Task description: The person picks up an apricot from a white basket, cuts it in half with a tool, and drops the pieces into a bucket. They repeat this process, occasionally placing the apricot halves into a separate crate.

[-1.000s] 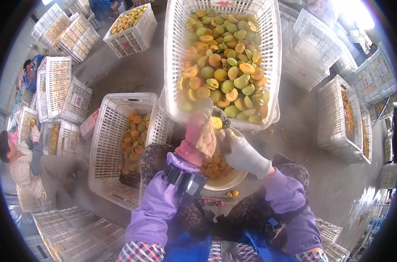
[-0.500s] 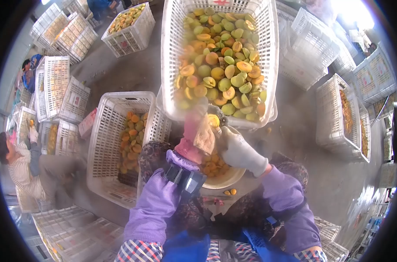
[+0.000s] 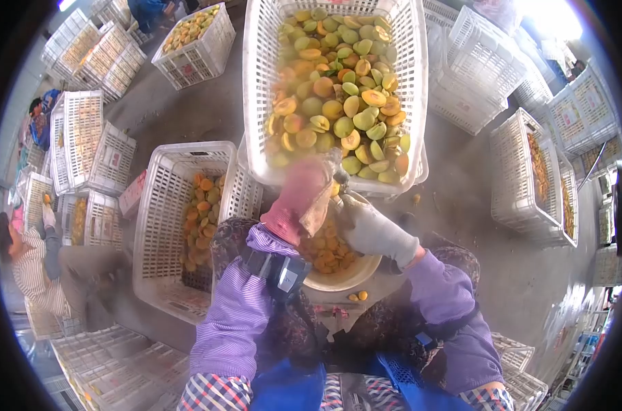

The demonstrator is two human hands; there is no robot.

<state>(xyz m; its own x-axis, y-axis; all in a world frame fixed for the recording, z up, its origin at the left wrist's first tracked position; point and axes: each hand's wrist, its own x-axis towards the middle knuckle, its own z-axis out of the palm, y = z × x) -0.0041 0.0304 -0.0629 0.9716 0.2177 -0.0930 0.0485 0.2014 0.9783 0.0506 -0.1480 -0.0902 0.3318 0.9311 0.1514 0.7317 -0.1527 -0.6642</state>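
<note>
My left hand (image 3: pixel 298 195) wears a pink glove with a worn brownish patch. It is motion-blurred at the near rim of the big white crate (image 3: pixel 256 89), which is full of green and orange apricots (image 3: pixel 338 103). My right hand (image 3: pixel 372 229), in a white glove, is just right of it, fingers closed around a small yellow apricot (image 3: pixel 336 188) that barely shows between the hands. Under both hands a cream bowl (image 3: pixel 345 277) of orange apricot halves rests on my lap.
A white crate (image 3: pixel 157 205) with orange halves stands to my left. Two small pieces (image 3: pixel 357 296) lie below the bowl. More white crates ring the concrete floor, several stacked at right (image 3: pixel 530 178). Another person (image 3: pixel 37 260) sits at far left.
My left hand has lifted from over the bowl up to the big crate's near rim. My right hand shifted slightly up with it. The view tilted a little.
</note>
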